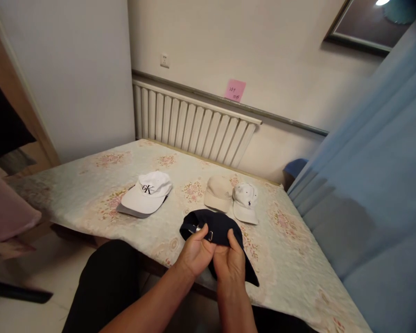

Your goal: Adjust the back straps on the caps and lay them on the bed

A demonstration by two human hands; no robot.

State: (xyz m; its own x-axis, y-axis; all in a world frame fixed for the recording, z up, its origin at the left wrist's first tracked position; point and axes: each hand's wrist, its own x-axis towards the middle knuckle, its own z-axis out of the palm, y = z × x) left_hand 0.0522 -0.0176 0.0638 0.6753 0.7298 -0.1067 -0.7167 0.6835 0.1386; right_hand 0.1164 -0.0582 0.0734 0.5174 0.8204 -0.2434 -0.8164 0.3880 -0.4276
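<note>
- Black trouser leg (106, 282): left of the navy cap (222, 226), on its near side.
- Left hand (197, 253): clamped on the navy cap, thumb at the strap (190, 228), next to the buckle (211, 236).
- Right hand (231, 261): clamped on the navy cap, thumb on the outer face; fingertips hidden.
- Navy cap: held tilted between both hands, strap to the left, brim (251, 274) pointing down and right. Contact with the cloth (287, 249) cannot be told.
- Cloth: floral, extends beyond the navy cap and to both sides.
- White cap (147, 192): lettered, left of the navy cap, over a grey brim (133, 212).
- Beige cap (217, 192) and small white cap (246, 201): side by side, just beyond the navy cap.
- Curtain (377, 208): blue, right of the navy cap.
- Radiator (194, 122): well beyond the navy cap.
- Pink note (235, 90): on the wall (273, 51), beyond and above the navy cap.
</note>
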